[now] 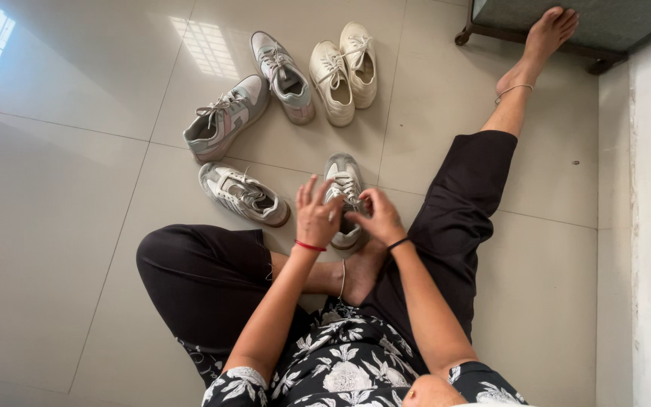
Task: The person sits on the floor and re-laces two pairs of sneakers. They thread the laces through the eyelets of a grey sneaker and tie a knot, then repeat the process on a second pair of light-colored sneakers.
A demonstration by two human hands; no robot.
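Grey-and-white lace-up sneaker [345,197], upright on the tiled floor, toe pointing away from the person, laces uppermost, heel partly hidden between both hands.

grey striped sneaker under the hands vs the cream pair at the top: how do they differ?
Colour: the grey striped sneaker is grey and white with side stripes; the cream pair is plain off-white.
Contact: the left hand and right hand are at the grey sneaker's laces; the cream pair lies untouched.
Grouping: the grey sneaker stands apart from its mate; the cream shoes lie side by side.
Shared: laced, upright on the tiled floor.
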